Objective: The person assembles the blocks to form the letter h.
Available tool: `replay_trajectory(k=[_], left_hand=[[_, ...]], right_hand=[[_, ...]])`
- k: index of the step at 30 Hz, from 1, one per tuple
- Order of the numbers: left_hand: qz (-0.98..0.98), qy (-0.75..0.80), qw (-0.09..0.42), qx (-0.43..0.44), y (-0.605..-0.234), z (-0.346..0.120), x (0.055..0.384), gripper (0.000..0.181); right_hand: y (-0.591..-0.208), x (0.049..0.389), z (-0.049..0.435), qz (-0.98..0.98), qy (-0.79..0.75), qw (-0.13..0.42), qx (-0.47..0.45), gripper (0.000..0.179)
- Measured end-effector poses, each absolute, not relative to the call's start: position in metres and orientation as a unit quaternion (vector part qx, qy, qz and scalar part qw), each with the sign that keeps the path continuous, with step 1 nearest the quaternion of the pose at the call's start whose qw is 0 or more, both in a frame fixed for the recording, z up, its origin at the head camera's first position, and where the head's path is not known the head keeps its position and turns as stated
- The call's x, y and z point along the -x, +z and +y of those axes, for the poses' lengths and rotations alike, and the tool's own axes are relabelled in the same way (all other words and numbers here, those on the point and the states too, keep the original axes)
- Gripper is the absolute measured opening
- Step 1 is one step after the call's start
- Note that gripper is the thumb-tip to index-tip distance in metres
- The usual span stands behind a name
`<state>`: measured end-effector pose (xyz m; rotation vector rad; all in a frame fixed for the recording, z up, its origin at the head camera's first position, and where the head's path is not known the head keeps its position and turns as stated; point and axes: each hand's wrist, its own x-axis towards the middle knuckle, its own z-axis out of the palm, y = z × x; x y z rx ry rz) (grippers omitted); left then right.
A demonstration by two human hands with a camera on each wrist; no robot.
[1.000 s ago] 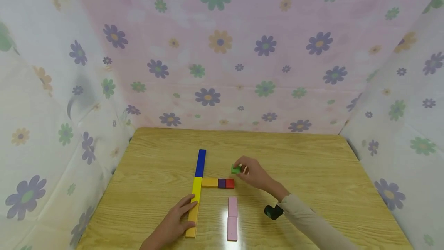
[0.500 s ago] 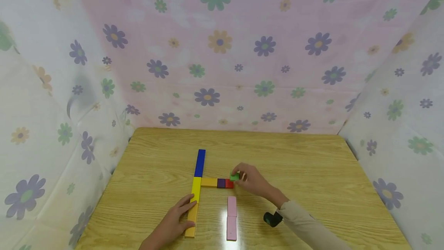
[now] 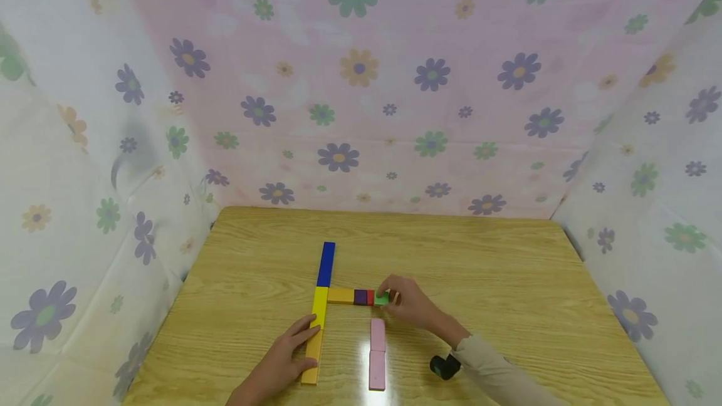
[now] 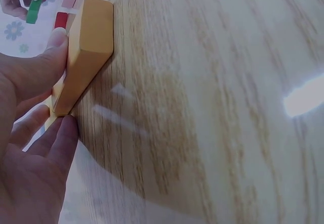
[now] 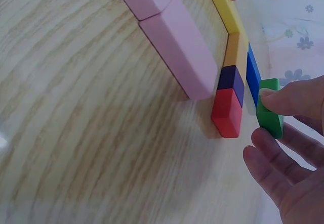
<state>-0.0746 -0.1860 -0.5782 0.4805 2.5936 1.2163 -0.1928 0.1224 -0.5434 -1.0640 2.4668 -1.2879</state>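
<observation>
In the head view my right hand (image 3: 410, 303) pinches a small green block (image 5: 270, 108) between thumb and fingers. It is held above the table beside the red block (image 5: 227, 113), overlapping it in the head view; a gap shows between them in the right wrist view. Red, purple (image 3: 360, 297) and short orange (image 3: 341, 296) blocks form a row joining the yellow block (image 3: 319, 306). My left hand (image 3: 282, 356) rests on the long column, fingers at the yellow block and thumb on the near orange block (image 4: 91, 29). A blue block (image 3: 326, 265) continues that column at the far end.
Two pink blocks (image 3: 377, 356) lie end to end on the wooden table (image 3: 479, 255), just in front of the red block. A dark wrist-worn device (image 3: 444, 366) sits below the right forearm. Flowered cloth (image 3: 361, 111) surrounds the table's back and sides.
My right hand has brought the green block toward me, from behind the row to over the red block's right side. The left hand and the laid blocks have stayed put.
</observation>
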Motion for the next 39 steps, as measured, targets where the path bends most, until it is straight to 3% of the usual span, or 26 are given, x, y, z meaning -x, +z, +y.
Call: replay_trajectory(k=[25, 39], left_hand=[[0.887, 0.415, 0.124, -0.159, -0.579, -0.185, 0.077, 0.060], [0.888, 0.417, 0.112, -0.161, -0.581, -0.186, 0.076, 0.060]], right_hand=[[-0.573, 0.182, 0.124, 0.823, -0.429, 0.084, 0.363, 0.014], [-0.577, 0.178, 0.123, 0.816, -0.432, 0.046, 0.382, 0.007]])
